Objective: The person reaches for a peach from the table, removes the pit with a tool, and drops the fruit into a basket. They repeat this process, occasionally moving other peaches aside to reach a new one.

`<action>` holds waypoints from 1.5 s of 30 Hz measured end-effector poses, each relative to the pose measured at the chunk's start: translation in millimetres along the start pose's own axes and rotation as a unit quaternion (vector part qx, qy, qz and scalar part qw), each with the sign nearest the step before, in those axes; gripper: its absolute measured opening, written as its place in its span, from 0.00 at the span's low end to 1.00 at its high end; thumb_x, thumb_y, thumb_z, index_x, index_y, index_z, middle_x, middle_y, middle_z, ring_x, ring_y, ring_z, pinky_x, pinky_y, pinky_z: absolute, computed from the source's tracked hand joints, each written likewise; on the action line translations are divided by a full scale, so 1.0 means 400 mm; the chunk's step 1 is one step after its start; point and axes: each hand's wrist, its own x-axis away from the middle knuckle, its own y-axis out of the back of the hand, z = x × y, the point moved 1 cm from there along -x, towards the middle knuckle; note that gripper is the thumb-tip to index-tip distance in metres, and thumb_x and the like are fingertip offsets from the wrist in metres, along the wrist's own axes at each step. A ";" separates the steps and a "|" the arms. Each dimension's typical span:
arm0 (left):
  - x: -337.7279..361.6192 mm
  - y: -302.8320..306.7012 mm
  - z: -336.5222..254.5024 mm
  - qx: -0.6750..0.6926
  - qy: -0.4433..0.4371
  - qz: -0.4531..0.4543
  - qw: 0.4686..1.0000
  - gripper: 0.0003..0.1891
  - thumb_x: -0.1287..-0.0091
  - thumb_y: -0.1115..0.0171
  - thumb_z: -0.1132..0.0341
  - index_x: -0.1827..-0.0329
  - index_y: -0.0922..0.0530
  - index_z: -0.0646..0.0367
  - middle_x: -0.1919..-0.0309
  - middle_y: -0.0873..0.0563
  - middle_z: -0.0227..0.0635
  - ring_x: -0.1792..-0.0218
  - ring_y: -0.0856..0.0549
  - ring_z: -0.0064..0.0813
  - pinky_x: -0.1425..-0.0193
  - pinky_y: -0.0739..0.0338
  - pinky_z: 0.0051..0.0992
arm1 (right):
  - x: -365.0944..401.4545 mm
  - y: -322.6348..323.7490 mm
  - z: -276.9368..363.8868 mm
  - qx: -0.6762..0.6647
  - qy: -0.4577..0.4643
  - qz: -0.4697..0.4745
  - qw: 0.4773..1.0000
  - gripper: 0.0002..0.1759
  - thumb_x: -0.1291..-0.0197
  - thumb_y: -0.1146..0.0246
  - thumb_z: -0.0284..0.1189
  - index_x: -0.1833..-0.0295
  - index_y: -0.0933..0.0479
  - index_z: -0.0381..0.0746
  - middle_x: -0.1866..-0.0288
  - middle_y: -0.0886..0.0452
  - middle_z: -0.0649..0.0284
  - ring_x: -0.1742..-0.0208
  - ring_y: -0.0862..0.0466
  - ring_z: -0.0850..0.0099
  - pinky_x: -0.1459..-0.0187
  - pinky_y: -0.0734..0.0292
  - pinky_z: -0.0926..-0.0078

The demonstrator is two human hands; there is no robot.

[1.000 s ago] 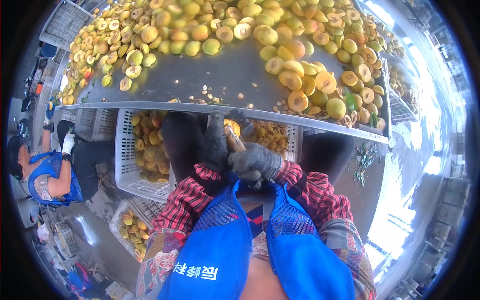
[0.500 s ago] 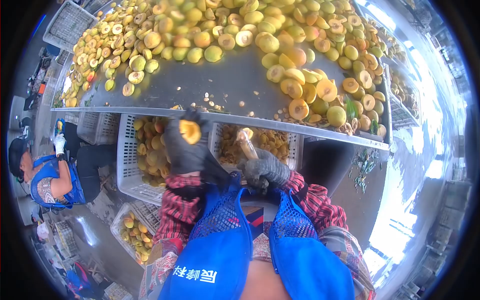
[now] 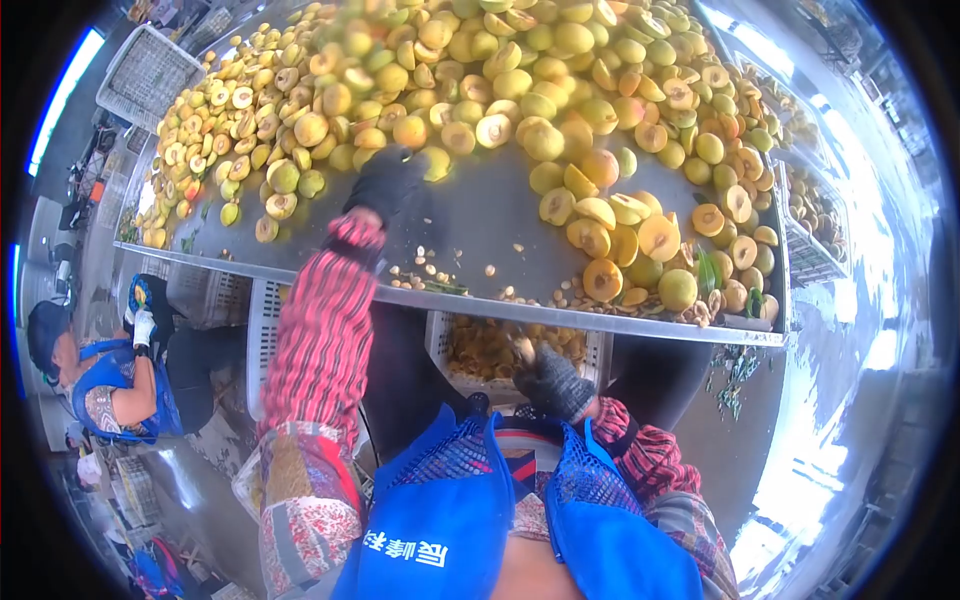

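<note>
Fruit: yellow to green, many cut open, lay heaped on the counter | tool: brownish, blurred, was held tilted before its near edge

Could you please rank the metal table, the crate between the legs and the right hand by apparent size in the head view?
1. Metal table
2. Crate between the legs, partly hidden
3. Right hand

left arm: outstretched; left hand: blurred; right arm: bent; right hand: curled

The tabletop looks smooth metal, the apron matt cloth, the fruit smooth-skinned
</note>
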 end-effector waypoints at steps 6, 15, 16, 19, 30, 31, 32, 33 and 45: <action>-0.124 -0.091 -0.105 -0.028 0.173 0.005 0.984 0.26 0.53 0.40 0.49 0.58 0.25 0.60 0.57 0.21 0.46 0.53 0.23 0.43 0.51 0.28 0.34 | 0.002 0.004 -0.032 -0.011 -0.044 0.029 0.999 0.21 0.49 0.41 0.40 0.60 0.33 0.32 0.68 0.24 0.43 0.63 0.23 0.50 0.63 0.30 0.59; 0.168 0.008 -0.174 0.837 0.014 0.086 0.540 0.14 0.40 0.46 0.68 0.53 0.31 0.63 0.58 0.22 0.40 0.53 0.22 0.33 0.49 0.24 0.37 | 0.048 0.092 0.068 -0.110 -0.020 0.046 0.993 0.22 0.51 0.39 0.38 0.55 0.33 0.35 0.60 0.25 0.48 0.57 0.24 0.57 0.58 0.31 0.64; 0.198 -0.001 -0.184 0.837 0.016 0.083 0.540 0.14 0.40 0.46 0.68 0.53 0.31 0.63 0.58 0.22 0.40 0.53 0.22 0.33 0.49 0.24 0.37 | 0.052 0.101 0.086 -0.125 -0.006 0.032 0.992 0.21 0.51 0.39 0.36 0.54 0.33 0.35 0.59 0.26 0.49 0.56 0.24 0.59 0.57 0.31 0.66; 0.275 -0.010 -0.227 0.894 0.130 0.114 0.414 0.17 0.38 0.47 0.61 0.51 0.31 0.62 0.55 0.23 0.42 0.54 0.22 0.34 0.51 0.23 0.36 | 0.038 0.086 0.083 -0.200 0.043 0.028 0.979 0.23 0.50 0.39 0.33 0.49 0.33 0.35 0.58 0.26 0.50 0.54 0.24 0.61 0.54 0.31 0.68; 0.424 -0.059 -0.339 0.477 0.011 -0.053 0.877 0.15 0.40 0.45 0.71 0.50 0.31 0.66 0.58 0.22 0.40 0.58 0.21 0.26 0.54 0.24 0.23 | 0.048 0.095 0.157 -0.045 0.168 -0.042 0.984 0.22 0.49 0.42 0.32 0.49 0.36 0.34 0.60 0.27 0.46 0.58 0.24 0.51 0.58 0.29 0.62; 0.427 -0.070 -0.335 0.447 -0.007 -0.050 0.893 0.14 0.38 0.48 0.71 0.50 0.31 0.65 0.58 0.22 0.39 0.58 0.21 0.25 0.54 0.24 0.22 | 0.046 0.087 0.152 -0.029 0.207 -0.071 0.975 0.22 0.48 0.42 0.31 0.49 0.36 0.34 0.61 0.27 0.46 0.59 0.25 0.51 0.59 0.30 0.62; 0.430 -0.076 -0.334 0.417 -0.026 -0.047 0.907 0.13 0.36 0.51 0.70 0.50 0.31 0.65 0.58 0.22 0.38 0.58 0.21 0.25 0.53 0.25 0.21 | 0.040 0.078 0.144 -0.029 0.207 -0.070 0.975 0.22 0.48 0.42 0.31 0.49 0.36 0.34 0.61 0.27 0.46 0.59 0.25 0.51 0.59 0.30 0.62; 0.433 -0.069 -0.342 0.417 -0.025 -0.047 0.907 0.13 0.36 0.51 0.70 0.50 0.31 0.65 0.58 0.22 0.38 0.58 0.21 0.25 0.53 0.25 0.21 | 0.032 0.070 0.137 -0.023 0.217 -0.075 0.973 0.22 0.48 0.43 0.32 0.49 0.36 0.34 0.61 0.27 0.46 0.60 0.25 0.50 0.60 0.30 0.61; 0.449 -0.098 -0.390 0.357 0.123 -0.168 0.911 0.17 0.32 0.59 0.61 0.69 0.25 0.63 0.73 0.21 0.29 0.70 0.23 0.17 0.66 0.28 0.17 | -0.001 0.011 0.140 0.059 0.266 -0.088 0.958 0.33 0.50 0.46 0.19 0.36 0.47 0.36 0.63 0.26 0.47 0.59 0.25 0.51 0.60 0.30 0.62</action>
